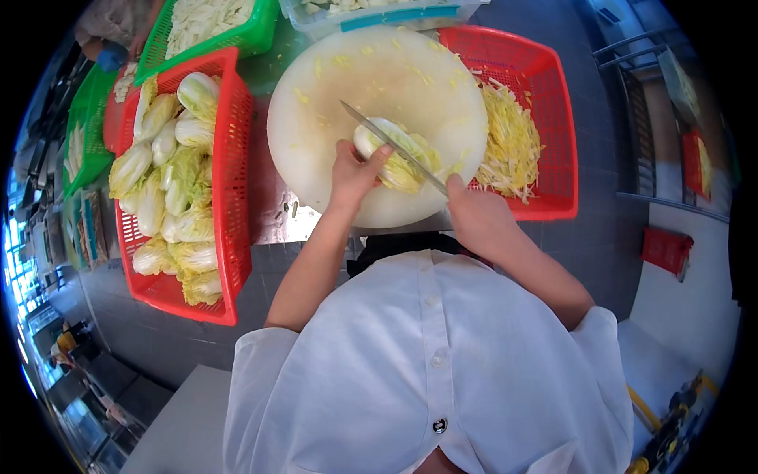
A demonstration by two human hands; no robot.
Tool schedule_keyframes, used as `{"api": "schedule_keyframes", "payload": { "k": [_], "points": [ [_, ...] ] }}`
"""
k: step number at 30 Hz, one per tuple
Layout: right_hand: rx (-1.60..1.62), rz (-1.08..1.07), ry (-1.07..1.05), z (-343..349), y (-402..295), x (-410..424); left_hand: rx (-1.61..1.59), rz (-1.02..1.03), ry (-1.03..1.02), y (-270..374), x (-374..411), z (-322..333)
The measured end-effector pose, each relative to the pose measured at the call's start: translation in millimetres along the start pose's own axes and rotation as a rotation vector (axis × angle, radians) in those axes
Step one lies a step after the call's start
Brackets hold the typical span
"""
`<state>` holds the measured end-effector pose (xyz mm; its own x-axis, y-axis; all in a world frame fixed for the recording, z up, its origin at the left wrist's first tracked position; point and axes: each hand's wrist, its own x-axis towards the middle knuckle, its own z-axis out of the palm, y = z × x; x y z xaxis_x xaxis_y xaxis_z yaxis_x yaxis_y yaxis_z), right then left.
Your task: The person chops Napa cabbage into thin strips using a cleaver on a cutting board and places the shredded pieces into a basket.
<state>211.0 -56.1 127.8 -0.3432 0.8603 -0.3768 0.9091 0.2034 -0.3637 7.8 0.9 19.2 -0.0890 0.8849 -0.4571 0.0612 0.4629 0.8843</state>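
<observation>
A head of napa cabbage (408,172) lies on the round white cutting board (320,124). My left hand (355,175) grips it from the left, with the thumb on top near the blade. In my right hand (479,210) is the handle of a kitchen knife (394,145). Its blade runs diagonally over the cabbage, tip toward the far left; whether it has cut in, I cannot tell. Small yellow scraps dot the board. Shredded cabbage (506,139) lies in a red plastic basket (556,130) right of the board.
On the left stands a red basket (237,249) of several whole napa cabbages (172,178). Beyond it a green basket (260,35) holds pale cut pieces (204,23). A clear plastic tub (391,16) touches the board's far side. A co-worker's arm (142,29) shows at upper left.
</observation>
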Motion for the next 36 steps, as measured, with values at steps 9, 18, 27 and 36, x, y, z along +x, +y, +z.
{"api": "schedule_keyframes", "payload": {
  "k": [9,18,27,36],
  "points": [
    [0.134,0.032,0.079,42.4,21.4,58.7,0.078,-0.082,-0.143,7.2,14.5,-21.3],
    [0.147,0.13,0.135,32.0,43.6,26.7,0.701,0.277,-0.035,26.9,22.3,-24.8],
    [0.173,-0.038,0.16,21.1,46.0,2.7,0.835,0.215,-0.222,51.7,41.5,-31.1],
    [0.182,0.013,0.026,4.0,35.6,4.2,0.878,0.148,-0.155,46.5,52.4,-22.7]
  ]
}}
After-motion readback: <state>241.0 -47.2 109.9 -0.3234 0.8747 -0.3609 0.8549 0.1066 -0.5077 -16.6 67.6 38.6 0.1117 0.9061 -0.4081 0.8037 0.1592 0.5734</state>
